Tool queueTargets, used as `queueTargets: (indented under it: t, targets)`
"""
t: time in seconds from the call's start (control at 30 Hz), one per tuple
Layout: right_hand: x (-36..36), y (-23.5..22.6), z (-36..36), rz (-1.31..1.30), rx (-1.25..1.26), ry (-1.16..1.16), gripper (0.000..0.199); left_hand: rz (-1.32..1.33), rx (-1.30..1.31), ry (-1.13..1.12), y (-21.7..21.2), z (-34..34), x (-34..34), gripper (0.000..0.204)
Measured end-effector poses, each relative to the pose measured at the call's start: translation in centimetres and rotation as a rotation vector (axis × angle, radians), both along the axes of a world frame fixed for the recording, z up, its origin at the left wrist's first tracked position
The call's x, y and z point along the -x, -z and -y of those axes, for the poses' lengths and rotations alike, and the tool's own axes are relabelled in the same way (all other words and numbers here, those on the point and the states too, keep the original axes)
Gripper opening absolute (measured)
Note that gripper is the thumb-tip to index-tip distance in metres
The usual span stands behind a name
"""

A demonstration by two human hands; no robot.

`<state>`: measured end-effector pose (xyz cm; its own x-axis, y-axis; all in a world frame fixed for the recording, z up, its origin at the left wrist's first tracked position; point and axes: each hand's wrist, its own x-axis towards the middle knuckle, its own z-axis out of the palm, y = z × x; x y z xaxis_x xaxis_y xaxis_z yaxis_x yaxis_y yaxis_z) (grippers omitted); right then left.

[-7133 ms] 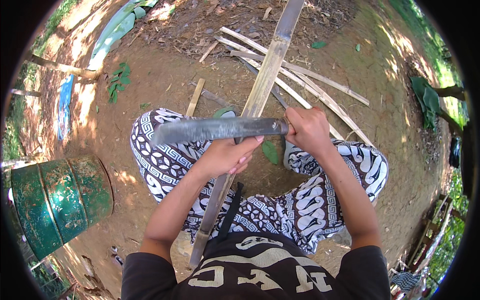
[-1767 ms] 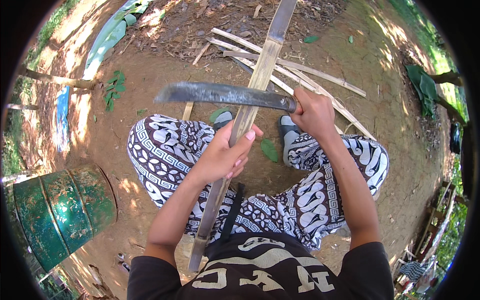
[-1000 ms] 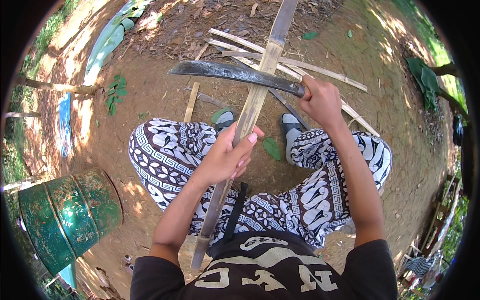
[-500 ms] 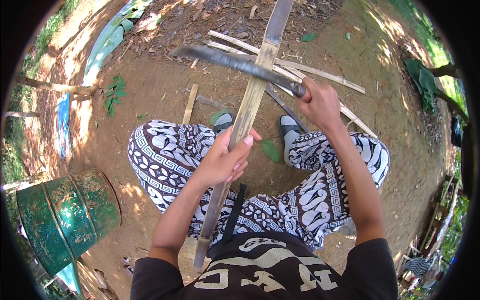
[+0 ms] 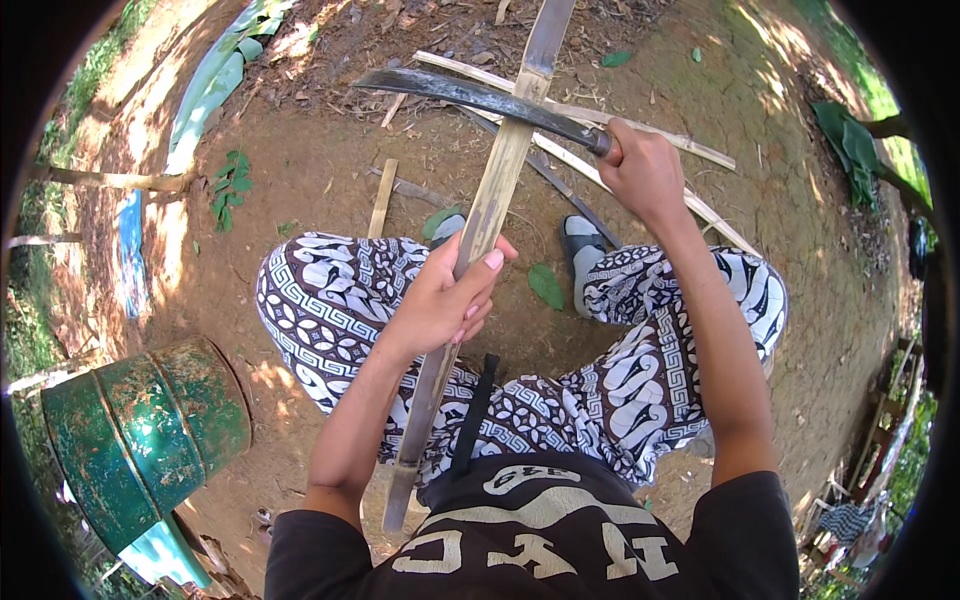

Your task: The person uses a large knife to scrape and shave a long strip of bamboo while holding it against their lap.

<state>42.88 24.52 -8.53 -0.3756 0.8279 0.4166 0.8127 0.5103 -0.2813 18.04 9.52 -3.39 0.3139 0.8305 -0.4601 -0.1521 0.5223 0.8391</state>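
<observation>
My left hand (image 5: 452, 296) is closed around a long split bamboo strip (image 5: 497, 190), which slants from beside my waist up past the top of the view. Part of the strip's face is pale and scraped, with darker skin toward both ends. In my right hand (image 5: 643, 172) is the handle of a machete (image 5: 470, 95) with a long, slightly curved dark blade. The blade lies across the strip above my left hand, its tip pointing left. Whether the edge is biting into the bamboo, I cannot tell.
Several split bamboo pieces (image 5: 680, 140) lie on the dirt ahead of my feet. A short pale piece (image 5: 382, 198) rests near my left knee. A rusty green metal drum (image 5: 150, 430) stands at the left. Green leaves (image 5: 232, 188) are scattered on the ground (image 5: 800, 300).
The machete blade has moved slightly up along the strip and is sharper to see now, where it was blurred before. My left hand keeps its hold, shifted slightly upward.
</observation>
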Motion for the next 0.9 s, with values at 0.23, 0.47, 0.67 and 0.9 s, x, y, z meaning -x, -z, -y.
queueTargets:
  t: [0.23, 0.47, 0.67, 0.9]
  targets:
    - [1.3, -0.9, 2.4, 0.027, -0.031, -0.178, 0.009, 0.015, 0.013, 0.005, -0.2, 0.5, 0.1, 0.027]
    - [-1.6, -0.5, -0.8, -0.068, 0.140, 0.173, 0.006, 0.020, 0.032, 0.036, -0.3, 0.7, -0.1, 0.027]
    - [1.8, -0.8, 3.9, -0.025, 0.090, -0.144, 0.010, 0.014, 0.016, -0.035, -0.4, 0.0, 0.0, 0.027]
    - [-0.7, -1.1, -0.1, -0.216, 0.228, 0.277, 0.020, 0.035, 0.003, -0.006, -0.7, -0.2, 0.2, 0.027]
